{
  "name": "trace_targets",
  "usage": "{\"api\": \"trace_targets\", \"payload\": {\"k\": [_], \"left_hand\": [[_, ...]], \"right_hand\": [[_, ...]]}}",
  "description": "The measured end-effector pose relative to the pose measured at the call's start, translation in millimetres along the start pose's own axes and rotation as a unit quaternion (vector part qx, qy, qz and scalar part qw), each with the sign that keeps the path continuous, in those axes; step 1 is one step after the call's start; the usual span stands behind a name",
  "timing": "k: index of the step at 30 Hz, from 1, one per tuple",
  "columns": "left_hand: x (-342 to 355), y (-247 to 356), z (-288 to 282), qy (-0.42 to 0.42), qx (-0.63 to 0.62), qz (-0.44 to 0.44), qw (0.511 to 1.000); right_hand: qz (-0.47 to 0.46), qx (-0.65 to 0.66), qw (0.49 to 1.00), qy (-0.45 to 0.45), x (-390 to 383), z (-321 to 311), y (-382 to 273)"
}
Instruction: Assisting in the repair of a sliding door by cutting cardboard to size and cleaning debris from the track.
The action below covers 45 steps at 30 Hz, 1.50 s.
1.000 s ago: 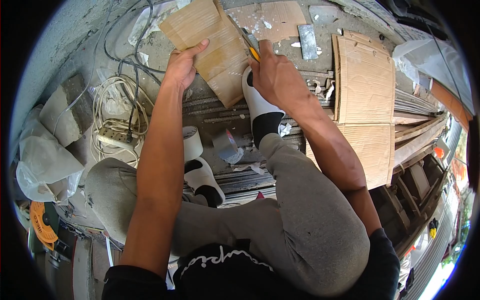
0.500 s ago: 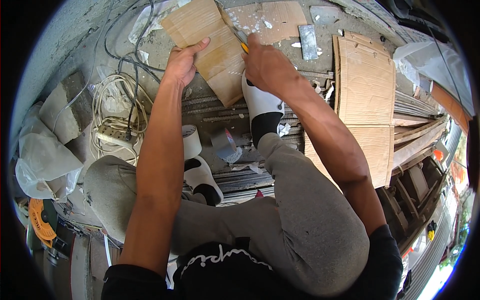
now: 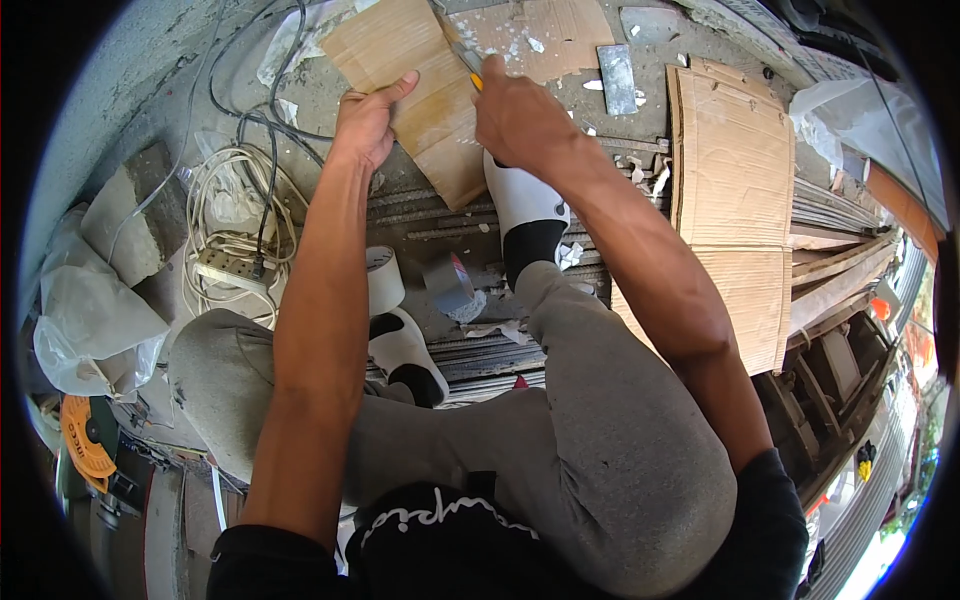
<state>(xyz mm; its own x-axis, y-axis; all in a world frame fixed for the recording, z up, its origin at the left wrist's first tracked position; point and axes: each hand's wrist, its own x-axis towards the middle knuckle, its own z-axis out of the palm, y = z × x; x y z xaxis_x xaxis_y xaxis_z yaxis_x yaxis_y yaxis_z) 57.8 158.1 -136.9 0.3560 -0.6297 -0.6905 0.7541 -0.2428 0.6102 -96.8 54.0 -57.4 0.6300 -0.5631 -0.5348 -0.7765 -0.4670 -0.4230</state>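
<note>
A brown cardboard piece (image 3: 425, 110) slants across the floor ahead of me. My left hand (image 3: 368, 122) grips its left edge, thumb on top and the fingers mostly hidden beneath. A utility knife (image 3: 470, 66) with a yellow part is closed in my right hand (image 3: 525, 118), the index finger stretched along it. Its blade end lies at the cardboard's right edge; how deep it goes I cannot tell. Just below my right hand is my white shoe (image 3: 520, 195). Beyond the knife lies another flat cardboard sheet (image 3: 565, 35) with white scraps on it.
Two tape rolls, one white (image 3: 384, 280) and one grey (image 3: 448, 284), lie between my feet. Folded cardboard (image 3: 735, 160) rests on metal bars at the right, near a grey flat block (image 3: 617, 80). A coiled extension cord (image 3: 230, 265) and an orange-guarded power tool (image 3: 88, 440) are at the left.
My right hand has moved slightly away from me and leftward with the knife, along the cardboard's right edge. My left hand keeps its hold in nearly the same place.
</note>
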Motion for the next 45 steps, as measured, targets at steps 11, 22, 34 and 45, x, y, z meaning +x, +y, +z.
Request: {"api": "trace_targets", "payload": {"k": [11, 22, 34, 45], "left_hand": [[-2.0, 2.9, 0.8, 0.000, 0.012, 0.013, 1.000], [2.1, 2.0, 2.4, 0.005, 0.014, 0.002, 1.000], [4.7, 0.1, 4.1, -0.012, 0.012, -0.003, 1.000], [5.8, 0.2, -1.2, -0.024, 0.032, 0.000, 0.999]], "right_hand": [[-0.007, 0.000, 1.000, -0.013, 5.8, 2.7, 0.5], [0.004, 0.003, 1.000, -0.019, 11.5, 3.5, 5.4], [0.010, -0.011, 1.000, -0.025, 5.9, 3.2, 12.7], [0.002, -0.020, 1.000, -0.008, 5.1, 13.1, 14.5]]}}
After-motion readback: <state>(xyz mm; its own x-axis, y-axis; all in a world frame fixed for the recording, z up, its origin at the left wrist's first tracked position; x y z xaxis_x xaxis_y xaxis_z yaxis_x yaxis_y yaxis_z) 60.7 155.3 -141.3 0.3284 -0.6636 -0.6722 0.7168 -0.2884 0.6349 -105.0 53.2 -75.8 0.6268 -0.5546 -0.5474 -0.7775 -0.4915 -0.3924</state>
